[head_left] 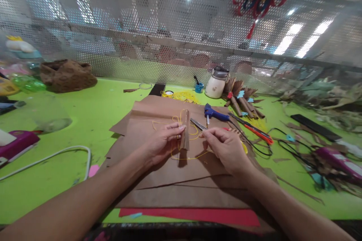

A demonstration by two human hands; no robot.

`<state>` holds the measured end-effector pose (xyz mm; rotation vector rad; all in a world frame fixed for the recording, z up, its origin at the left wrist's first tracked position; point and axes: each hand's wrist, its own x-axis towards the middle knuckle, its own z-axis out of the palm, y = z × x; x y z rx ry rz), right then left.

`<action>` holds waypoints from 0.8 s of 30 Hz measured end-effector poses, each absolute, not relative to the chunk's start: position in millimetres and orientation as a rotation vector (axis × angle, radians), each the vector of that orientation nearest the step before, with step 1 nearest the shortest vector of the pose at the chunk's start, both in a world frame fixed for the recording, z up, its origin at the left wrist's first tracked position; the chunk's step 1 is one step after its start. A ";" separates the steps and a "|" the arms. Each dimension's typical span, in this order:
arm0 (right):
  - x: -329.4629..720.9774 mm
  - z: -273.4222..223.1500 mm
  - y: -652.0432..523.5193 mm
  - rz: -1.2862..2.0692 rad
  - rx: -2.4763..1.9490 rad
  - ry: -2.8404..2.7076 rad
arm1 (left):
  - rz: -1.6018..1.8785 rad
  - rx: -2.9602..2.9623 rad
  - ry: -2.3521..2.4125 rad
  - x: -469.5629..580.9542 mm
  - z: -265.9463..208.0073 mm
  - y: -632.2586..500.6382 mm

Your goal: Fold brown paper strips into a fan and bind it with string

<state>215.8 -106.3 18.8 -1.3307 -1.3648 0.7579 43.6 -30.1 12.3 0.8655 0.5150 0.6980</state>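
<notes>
My left hand (166, 139) is closed on a small rolled tube of brown paper (185, 135), held nearly upright above brown paper sheets. Yellow thread (178, 117) loops around and behind the tube, and a loose length trails below it towards the right. My right hand (224, 147) is closed on a pair of scissors (198, 124). Their metal blades point up and left at the tube, a short gap from it. Most of the scissors' handle is hidden by my fingers.
Brown paper sheets (158, 173) cover the green table's middle. Behind my right hand lie a blue glue gun (216, 113) and an orange-black cutter (257, 131), with cables to the right. Further back stand a white jar (216, 83), several paper rolls (241, 101) and yellow thread (183, 96).
</notes>
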 end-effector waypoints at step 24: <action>195.9 12.9 -110.0 0.642 -1.388 -1.687 | 0.693 1.080 0.494 52.8 6.3 -41.7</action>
